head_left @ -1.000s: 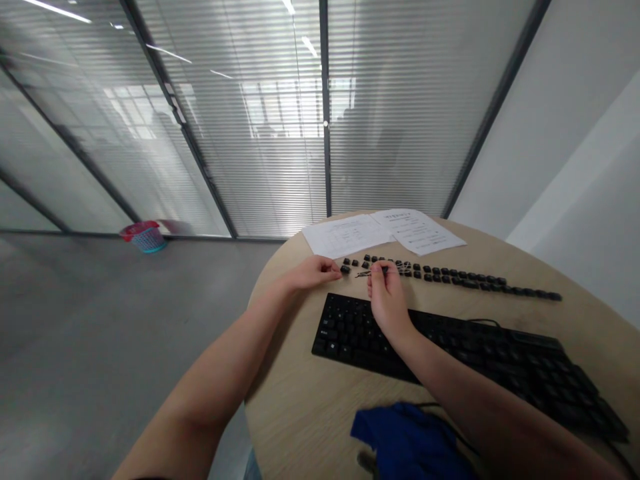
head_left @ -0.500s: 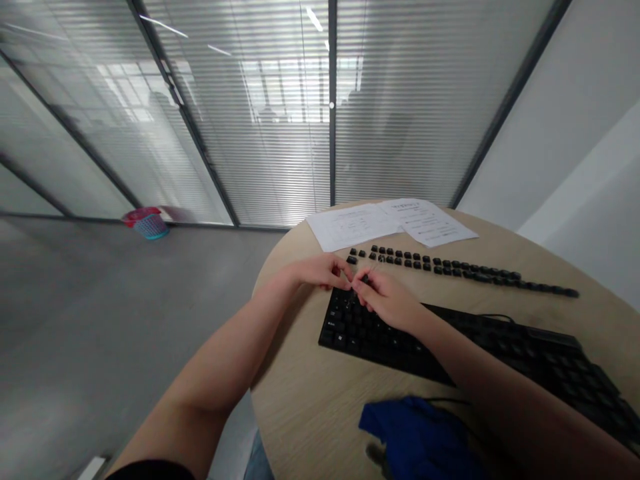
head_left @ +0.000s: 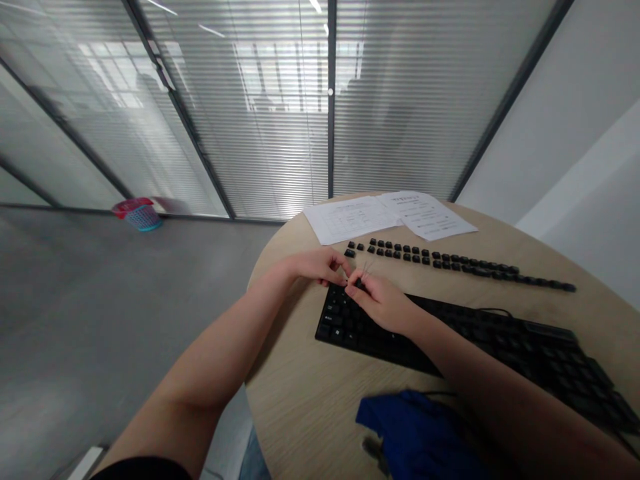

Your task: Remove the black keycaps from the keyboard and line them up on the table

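The head camera looks forward, down onto the tabletop (head_left: pixel 300 393).

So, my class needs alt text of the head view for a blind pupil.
Left hand and right hand are close together over the left end of a black keyboard, the right holding a thin wire tool. Loose keys and paper sheets lie beyond, a blue cloth nearer, on a wooden table.

Table (head_left: pixel 305 393) with keyboard (head_left: pixel 480 327), keycaps (head_left: pixel 425 261), papers (head_left: pixel 347 220), probably cloth (head_left: pixel 415 433)
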`<act>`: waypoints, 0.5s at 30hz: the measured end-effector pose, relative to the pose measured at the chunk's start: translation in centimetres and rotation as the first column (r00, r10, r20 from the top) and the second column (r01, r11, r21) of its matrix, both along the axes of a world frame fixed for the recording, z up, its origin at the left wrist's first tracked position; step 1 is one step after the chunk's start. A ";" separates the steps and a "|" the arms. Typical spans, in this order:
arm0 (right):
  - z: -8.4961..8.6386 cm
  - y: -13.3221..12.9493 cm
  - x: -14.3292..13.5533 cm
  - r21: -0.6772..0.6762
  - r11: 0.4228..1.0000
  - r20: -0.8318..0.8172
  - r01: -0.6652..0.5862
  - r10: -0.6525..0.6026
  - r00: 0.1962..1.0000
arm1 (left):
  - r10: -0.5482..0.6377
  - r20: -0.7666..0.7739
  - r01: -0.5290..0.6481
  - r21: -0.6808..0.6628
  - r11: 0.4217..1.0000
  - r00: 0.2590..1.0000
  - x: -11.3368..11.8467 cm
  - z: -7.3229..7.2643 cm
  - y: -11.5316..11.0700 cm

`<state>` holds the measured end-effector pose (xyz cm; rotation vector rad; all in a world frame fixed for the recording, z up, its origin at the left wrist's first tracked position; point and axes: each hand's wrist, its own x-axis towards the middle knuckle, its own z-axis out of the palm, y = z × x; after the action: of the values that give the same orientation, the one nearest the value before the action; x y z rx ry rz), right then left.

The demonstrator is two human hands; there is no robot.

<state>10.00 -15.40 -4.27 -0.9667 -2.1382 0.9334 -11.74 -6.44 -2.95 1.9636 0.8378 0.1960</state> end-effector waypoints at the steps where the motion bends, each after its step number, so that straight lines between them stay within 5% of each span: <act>1: 0.2 -0.1 0.0 0.027 1.000 0.033 -0.005 0.004 0.999 | 0.000 0.001 0.000 -0.002 1.000 1.000 0.0 -0.1 0.0; 8: 1.0 -0.8 -0.6 0.150 0.985 0.160 -0.080 0.056 0.986 | 0.039 -0.002 -0.039 -0.003 0.999 0.999 -0.1 -0.4 0.3; 15: 0.2 -0.6 -0.4 0.139 0.990 -0.031 -0.003 0.007 1.000 | 0.018 -0.014 -0.018 -0.012 1.000 1.000 -0.2 0.0 0.1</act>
<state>9.55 -16.05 -4.09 -0.8725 -2.1490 0.7848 -11.94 -6.33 -2.93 1.9485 0.8643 0.1873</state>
